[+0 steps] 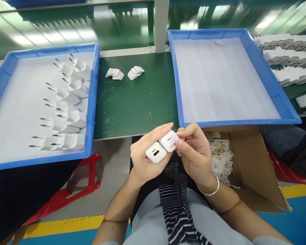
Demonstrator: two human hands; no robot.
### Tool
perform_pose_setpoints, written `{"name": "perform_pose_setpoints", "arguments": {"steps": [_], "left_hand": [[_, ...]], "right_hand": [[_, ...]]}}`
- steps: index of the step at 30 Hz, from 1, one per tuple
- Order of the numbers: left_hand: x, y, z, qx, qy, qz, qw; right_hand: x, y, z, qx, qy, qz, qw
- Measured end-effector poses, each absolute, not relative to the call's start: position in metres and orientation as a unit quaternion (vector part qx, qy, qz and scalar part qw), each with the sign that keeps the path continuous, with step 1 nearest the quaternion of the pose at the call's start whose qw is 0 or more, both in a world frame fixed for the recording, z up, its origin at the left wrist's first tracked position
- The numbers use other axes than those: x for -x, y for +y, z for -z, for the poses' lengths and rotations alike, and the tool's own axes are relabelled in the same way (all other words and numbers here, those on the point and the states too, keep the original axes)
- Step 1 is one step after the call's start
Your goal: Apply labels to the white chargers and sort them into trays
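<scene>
My left hand (144,153) is closed around two white wall chargers, held side by side with their port faces up. The nearer charger (153,156) shows two ports, one small and one larger and dark. The other charger (169,137) has a single slot and grey lettering on its face. My right hand (193,146) pinches that single-slot charger at its right edge, with thumb and fingertips on the face. Whether the face is a separate plate cannot be seen. Beyond my hands, two small fanned stacks of white plates, the left stack (114,73) and the right stack (135,72), lie on the green bench.
On the left, a blue tray (96,102) holds several white chargers (73,117) with prongs. The right blue tray (177,85) has one small white piece (219,42). Below it stands a cardboard box (255,166) with scraps. More white chargers (293,58) stand far right. Red stools (91,173) flank me.
</scene>
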State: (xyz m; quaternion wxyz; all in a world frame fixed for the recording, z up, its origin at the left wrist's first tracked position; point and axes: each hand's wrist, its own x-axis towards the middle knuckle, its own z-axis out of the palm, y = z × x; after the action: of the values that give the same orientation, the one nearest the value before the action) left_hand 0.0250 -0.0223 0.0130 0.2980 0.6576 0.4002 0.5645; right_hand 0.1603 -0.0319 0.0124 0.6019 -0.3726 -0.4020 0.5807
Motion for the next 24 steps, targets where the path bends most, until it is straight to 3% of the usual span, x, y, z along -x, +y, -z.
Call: {"name": "perform_pose_setpoints", "arguments": {"steps": [14,18,24], "left_hand": [[-0.025,-0.023,-0.009,-0.702,0.357,-0.561,0.254],[-0.025,-0.023,-0.01,-0.669,0.37,-0.563,0.314],[-0.021,-0.021,-0.018,-0.6,0.364,-0.568,0.429]], "right_hand": [[-0.154,-0.03,-0.015,0.347,-0.356,-0.56,0.663],[-0.155,-0.03,-0.016,0.367,-0.379,-0.542,0.654],[-0.167,-0.031,-0.022,0.284,-0.424,-0.601,0.615]]}}
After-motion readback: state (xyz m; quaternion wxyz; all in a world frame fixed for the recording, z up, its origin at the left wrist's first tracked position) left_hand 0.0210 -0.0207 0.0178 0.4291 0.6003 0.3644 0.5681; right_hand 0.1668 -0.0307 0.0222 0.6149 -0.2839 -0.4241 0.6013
